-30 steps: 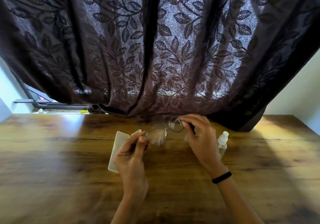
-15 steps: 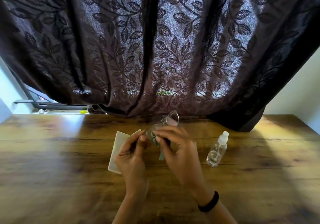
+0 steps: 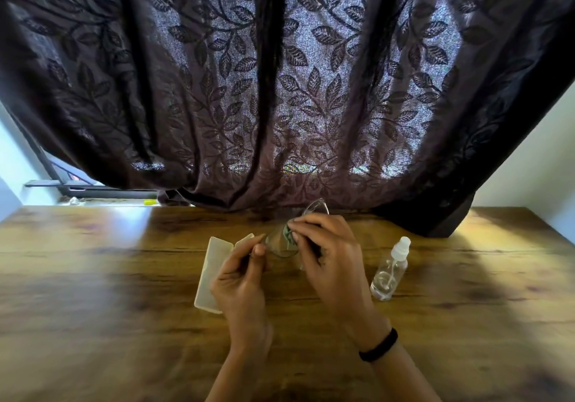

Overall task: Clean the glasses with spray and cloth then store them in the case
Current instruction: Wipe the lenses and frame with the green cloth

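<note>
Standing over the wooden tabletop (image 3: 93, 277), the person holds a pair of glasses (image 3: 281, 243) up between both hands, just above the middle of the board toward its far edge. The left hand (image 3: 241, 280) is curled, thumb and forefinger pinched narrow on the near-left end of the frame. The right hand (image 3: 329, 258) has its fingers bunched over the lens nearest the left hand, pressing a greenish cloth (image 3: 287, 234) against it; only a scrap of that cloth shows between the fingertips, with a pale strip hanging below the palm. The other lens sticks up clear behind the right hand's knuckles, against the hem of the curtain.

A pale, flat case (image 3: 211, 272) lies on the tabletop just left of the left hand, partly hidden under it; whether it lies open I cannot tell for sure, though a second pale flap shows at its far end. A small clear spray bottle (image 3: 390, 272) with a white cap stands upright to the right of the right hand, apart from it, with some liquid in the bottom.

A black band (image 3: 379, 345) circles the right wrist. A dark curtain (image 3: 280, 90) with a leaf pattern hangs along the far edge, its hem resting on the wood, and daylight glares on the far-left part of the board.
</note>
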Available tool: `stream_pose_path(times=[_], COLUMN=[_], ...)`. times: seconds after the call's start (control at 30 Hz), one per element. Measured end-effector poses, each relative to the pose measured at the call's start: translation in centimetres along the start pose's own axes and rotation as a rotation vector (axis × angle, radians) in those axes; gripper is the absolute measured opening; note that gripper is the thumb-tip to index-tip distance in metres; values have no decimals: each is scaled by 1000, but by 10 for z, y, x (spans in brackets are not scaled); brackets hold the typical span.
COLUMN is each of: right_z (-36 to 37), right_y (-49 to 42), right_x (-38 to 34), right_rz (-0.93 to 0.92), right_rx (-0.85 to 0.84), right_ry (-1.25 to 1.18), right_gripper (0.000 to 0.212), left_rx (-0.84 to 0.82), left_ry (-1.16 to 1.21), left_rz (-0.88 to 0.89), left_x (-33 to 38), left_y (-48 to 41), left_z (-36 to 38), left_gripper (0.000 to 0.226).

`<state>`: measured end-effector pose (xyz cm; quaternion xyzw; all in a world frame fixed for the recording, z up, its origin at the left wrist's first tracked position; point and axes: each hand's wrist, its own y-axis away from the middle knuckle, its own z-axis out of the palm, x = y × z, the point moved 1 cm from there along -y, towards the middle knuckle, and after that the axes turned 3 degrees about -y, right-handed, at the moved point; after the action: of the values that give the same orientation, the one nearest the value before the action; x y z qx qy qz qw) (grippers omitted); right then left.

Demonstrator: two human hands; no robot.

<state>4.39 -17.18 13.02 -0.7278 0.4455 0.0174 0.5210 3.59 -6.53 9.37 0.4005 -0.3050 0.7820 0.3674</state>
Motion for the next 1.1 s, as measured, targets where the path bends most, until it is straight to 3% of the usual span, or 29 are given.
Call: stream_pose_path(times=[0.23, 0.47, 0.6, 0.73, 0.83, 1.0, 1.1], right_z=[15, 8, -2, -14, -16, -13, -12], right_y=[16, 30, 26, 12, 2, -6, -7], right_x=[-13, 8, 32, 53, 65, 62, 60], right_rz=[-111, -100, 89, 378, 538, 505, 491], right_rx=[-29, -39, 17, 202, 229, 33, 8], right_ry=[-39, 26, -25, -345, -484, -729, -732], right_gripper=[19, 21, 19, 29, 30, 31, 30], left_rx=[0, 43, 65, 57, 31, -9, -50], left_ry=[6, -32, 7, 48, 86, 128, 102], left_rz=[-30, -26, -50, -84, -158, -277, -314], left_x=[-4, -4, 1, 3, 1, -4, -4], left_y=[-5, -5, -8, -11, -10, -9, -14], left_z=[-1, -2, -5, -10, -12, -16, -20], left_gripper=[19, 11, 13, 11, 11, 17, 16])
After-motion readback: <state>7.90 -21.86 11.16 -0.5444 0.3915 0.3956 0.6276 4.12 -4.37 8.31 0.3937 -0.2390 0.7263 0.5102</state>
